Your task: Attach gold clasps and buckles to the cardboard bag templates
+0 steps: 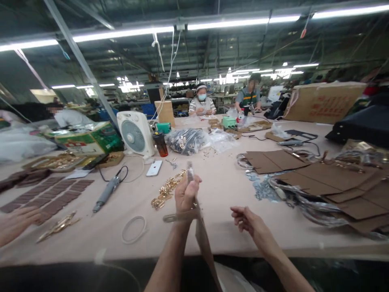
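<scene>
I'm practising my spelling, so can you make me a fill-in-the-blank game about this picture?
1. The ____ hand holds a strap.
2. The other hand holds ____.
3. The heap of metal pieces beside the raised hand is coloured ____.
4. The fan has a ____ casing.

Missing words: left; nothing; gold; white.
</scene>
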A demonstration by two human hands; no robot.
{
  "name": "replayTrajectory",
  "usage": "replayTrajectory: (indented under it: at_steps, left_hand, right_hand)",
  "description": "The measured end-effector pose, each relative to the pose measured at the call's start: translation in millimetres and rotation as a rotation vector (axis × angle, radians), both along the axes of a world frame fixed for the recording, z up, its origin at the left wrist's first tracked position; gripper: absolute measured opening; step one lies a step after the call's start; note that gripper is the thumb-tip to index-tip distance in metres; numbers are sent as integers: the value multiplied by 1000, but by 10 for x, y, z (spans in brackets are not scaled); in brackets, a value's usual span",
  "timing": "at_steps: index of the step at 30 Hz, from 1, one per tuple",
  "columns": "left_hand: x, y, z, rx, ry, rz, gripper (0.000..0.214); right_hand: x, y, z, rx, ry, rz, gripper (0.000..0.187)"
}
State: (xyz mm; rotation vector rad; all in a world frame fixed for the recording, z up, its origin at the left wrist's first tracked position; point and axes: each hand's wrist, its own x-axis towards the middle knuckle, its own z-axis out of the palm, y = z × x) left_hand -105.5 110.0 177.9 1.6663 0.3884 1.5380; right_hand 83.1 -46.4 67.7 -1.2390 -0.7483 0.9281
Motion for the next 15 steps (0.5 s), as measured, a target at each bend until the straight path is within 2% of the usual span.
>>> replayTrajectory:
  at_steps: [2, 5, 7, 10, 12, 14, 15]
  left_hand:
    - [45, 36, 87, -53, -201, -30, 47]
    - [195, 84, 164, -80, -291, -22, 52]
    - [297, 107, 196, -68, -253, -25, 58]
    - [352, 156, 200, -66, -60, -35, 65]
    - [299, 221, 156, -57, 35, -30, 64]
    - [202, 302, 67, -19, 77, -37, 59]
    - [151, 335, 7, -80, 85, -104, 55]
  right_hand:
    - [-104, 161, 99, -1, -73, 113, 63]
    - [-272, 424, 286, 31, -37, 274, 64]
    - [-335, 593, 412, 34, 87, 394, 72]
    - [-309, 756, 576, 12, 263, 489, 91]
    - [-237, 761, 665, -5, 305, 492, 101]
    - [-170, 678, 738, -8, 292, 459, 102]
    - [-151, 610, 770, -1, 283, 435, 99]
